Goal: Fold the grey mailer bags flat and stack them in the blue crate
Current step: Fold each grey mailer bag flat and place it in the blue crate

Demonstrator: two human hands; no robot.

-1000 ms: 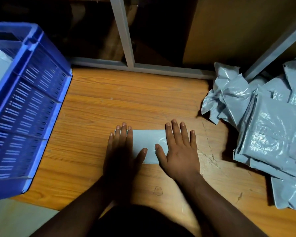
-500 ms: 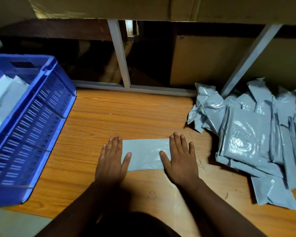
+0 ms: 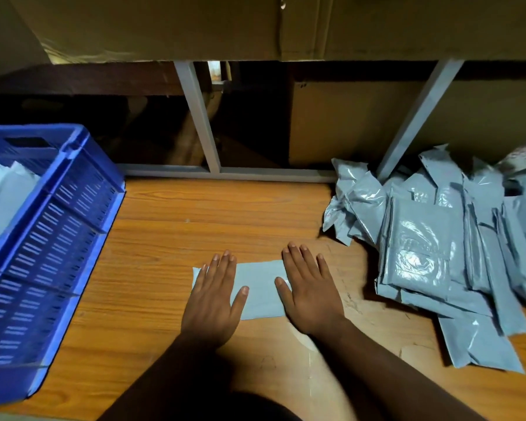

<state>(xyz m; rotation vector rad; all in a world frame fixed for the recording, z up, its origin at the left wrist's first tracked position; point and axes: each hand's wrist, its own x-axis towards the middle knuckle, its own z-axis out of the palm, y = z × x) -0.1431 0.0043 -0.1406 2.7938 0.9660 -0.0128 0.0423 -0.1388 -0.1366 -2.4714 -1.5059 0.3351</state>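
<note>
Small folded grey plastic mailer bag point(image 3: 257, 288) is pinned flat near the wooden surface point(image 3: 170, 238) front edge by left hand point(image 3: 213, 302) and right hand point(image 3: 308, 294), fingers straight; creases should be pressed outward before transfer to the blue slotted plastic crate point(image 3: 47, 238).

The folded mailer bag point(image 3: 260, 288) looks matt, smooth grey plastic. The heaped mailer bags point(image 3: 431, 247) at the table's right edge are glossy, crinkled plastic film. The table point(image 3: 195, 214) is grained wood with scratches. The blue crate point(image 3: 52, 238) is slotted moulded plastic. Painted metal frame bars point(image 3: 199, 117) stand before dull cardboard boxes point(image 3: 346, 126).
</note>
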